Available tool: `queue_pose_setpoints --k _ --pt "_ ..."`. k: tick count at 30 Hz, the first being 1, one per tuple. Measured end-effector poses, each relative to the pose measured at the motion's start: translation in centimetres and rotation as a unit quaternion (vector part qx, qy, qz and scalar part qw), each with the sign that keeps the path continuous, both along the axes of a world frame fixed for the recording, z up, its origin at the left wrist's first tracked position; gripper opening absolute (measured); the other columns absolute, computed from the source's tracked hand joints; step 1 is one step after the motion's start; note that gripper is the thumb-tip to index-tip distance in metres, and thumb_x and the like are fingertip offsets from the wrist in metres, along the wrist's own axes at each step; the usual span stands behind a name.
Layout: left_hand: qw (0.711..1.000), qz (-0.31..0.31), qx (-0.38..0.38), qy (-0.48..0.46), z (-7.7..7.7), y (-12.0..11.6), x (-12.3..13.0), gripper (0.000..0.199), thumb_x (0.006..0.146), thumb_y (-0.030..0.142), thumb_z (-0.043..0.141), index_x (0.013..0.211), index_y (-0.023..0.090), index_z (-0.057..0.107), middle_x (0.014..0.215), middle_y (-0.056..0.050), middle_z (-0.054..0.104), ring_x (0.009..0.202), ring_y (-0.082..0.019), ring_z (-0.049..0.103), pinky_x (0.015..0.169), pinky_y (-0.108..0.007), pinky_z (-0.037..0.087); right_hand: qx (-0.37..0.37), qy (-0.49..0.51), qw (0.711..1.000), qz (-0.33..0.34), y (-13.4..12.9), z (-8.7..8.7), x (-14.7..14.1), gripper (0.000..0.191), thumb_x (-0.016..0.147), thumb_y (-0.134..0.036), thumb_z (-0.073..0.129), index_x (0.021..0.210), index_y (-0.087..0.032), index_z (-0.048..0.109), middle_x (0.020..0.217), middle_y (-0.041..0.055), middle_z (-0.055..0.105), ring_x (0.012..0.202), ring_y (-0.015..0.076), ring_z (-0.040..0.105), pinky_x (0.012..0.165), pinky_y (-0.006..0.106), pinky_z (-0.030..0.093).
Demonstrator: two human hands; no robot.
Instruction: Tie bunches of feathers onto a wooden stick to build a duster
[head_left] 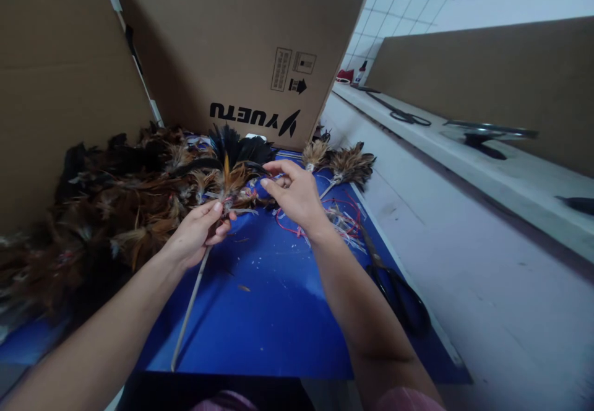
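My left hand (pixel 204 228) is closed around a feather duster at the spot where its feathers (pixel 232 166) meet the thin stick (pixel 190 312). The stick slants down toward the table's near edge, and dark and orange-brown feathers fan out above my fingers. Just right of these feathers, my right hand (pixel 294 191) has its fingers curled and its thumb near the index finger. Whatever it pinches is too small to make out. Pale strips stick out beside my left fingertips.
Brown and black feather bundles (pixel 116 207) are heaped at left. Two feather dusters (pixel 350 164) lie at the back right, near tangled red and clear strips (pixel 343 222). Black-handled scissors (pixel 401 293) rest by the right edge of the blue table (pixel 278 312). A cardboard box (pixel 232 46) stands behind.
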State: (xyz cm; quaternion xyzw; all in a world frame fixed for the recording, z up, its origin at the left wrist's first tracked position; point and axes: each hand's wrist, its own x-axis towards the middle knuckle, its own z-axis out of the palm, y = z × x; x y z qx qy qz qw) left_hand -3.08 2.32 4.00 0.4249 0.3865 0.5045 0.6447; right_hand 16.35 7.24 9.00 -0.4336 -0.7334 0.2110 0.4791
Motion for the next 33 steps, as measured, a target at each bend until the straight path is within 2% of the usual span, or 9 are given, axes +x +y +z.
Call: queue_pose_setpoints --k 3,6,9,13,18,25,30,33 --pt "1.0 0.016 0.007 -0.004 0.1 -0.1 0.2 0.03 0.081 0.04 0.065 0.08 0.01 0.062 0.054 0.001 0.047 0.041 -0.003 0.03 0.034 -0.012 0.016 -0.054 -0.021 0.998 0.032 -0.6 -0.7 -1.1 0.013 0.077 -0.03 0.065 0.084 -0.019 0.068 0.073 0.0002 0.068 0.059 0.0105 0.057 0.065 0.027 0.046" --pt "1.0 0.01 0.004 0.009 0.3 -0.4 0.5 0.032 0.081 0.042 0.064 0.078 0.011 0.061 0.052 0.002 0.045 0.04 -0.003 0.03 0.033 -0.012 0.016 -0.1 -0.02 0.992 0.071 -1.4 -1.4 -2.6 0.021 0.077 -0.039 0.066 0.078 -0.018 0.068 0.065 0.0 0.068 0.06 0.0109 0.06 0.061 0.024 0.045" --pt "1.0 0.013 0.015 0.02 0.3 -0.7 0.9 0.029 0.08 0.041 0.065 0.083 0.012 0.061 0.06 0.001 0.051 0.042 -0.003 0.035 0.034 -0.011 0.018 -0.127 -0.001 0.99 0.059 -1.7 -2.2 -3.9 0.029 0.077 -0.046 0.065 0.073 -0.017 0.064 0.057 -0.0006 0.066 0.055 0.0106 0.061 0.057 0.023 0.045" --pt "0.998 0.029 0.03 0.036 0.0 -0.9 1.2 0.028 0.08 0.039 0.066 0.089 0.014 0.06 0.075 -0.002 0.057 0.047 -0.003 0.041 0.034 -0.011 0.02 -0.154 0.03 0.986 0.057 -1.2 -3.4 -4.5 0.027 0.078 -0.042 0.064 0.07 -0.016 0.062 0.054 -0.0005 0.065 0.053 0.0107 0.062 0.055 0.021 0.045" --pt "0.998 0.025 0.021 0.046 -0.2 -0.8 1.5 0.026 0.082 0.038 0.064 0.087 0.013 0.058 0.075 -0.001 0.056 0.047 -0.003 0.041 0.034 -0.01 0.021 -0.203 0.073 0.974 0.061 -0.6 -4.5 -4.8 0.024 0.076 -0.038 0.064 0.072 -0.015 0.062 0.05 -0.0017 0.062 0.045 0.0101 0.058 0.049 0.021 0.044" --pt "0.999 0.018 0.036 0.036 -0.1 -0.9 1.4 0.02 0.087 0.035 0.059 0.084 0.014 0.06 0.058 0.004 0.046 0.043 -0.002 0.035 0.034 -0.009 0.021 -0.221 0.098 0.969 0.057 -0.9 -4.4 -5.1 0.021 0.075 -0.034 0.065 0.069 -0.015 0.061 0.053 -0.0008 0.062 0.046 0.0088 0.057 0.049 0.02 0.045" --pt "0.998 0.021 0.045 0.026 -0.1 -0.9 1.5 0.02 0.086 0.034 0.059 0.082 0.014 0.059 0.066 0.002 0.051 0.046 -0.002 0.037 0.035 -0.01 0.021 -0.248 0.134 0.957 0.063 -1.2 -4.2 -5.4 0.017 0.073 -0.03 0.064 0.066 -0.015 0.058 0.052 -0.0016 0.061 0.041 0.007 0.051 0.044 0.019 0.042" --pt "0.999 0.025 0.04 0.024 -0.1 -0.8 1.5 0.021 0.085 0.034 0.06 0.079 0.014 0.058 0.064 0.002 0.051 0.044 -0.002 0.036 0.035 -0.011 0.02 -0.261 0.133 0.953 0.072 -1.2 -4.3 -5.4 0.016 0.074 -0.028 0.062 0.065 -0.016 0.056 0.052 -0.0021 0.059 0.04 0.0074 0.05 0.043 0.02 0.041"
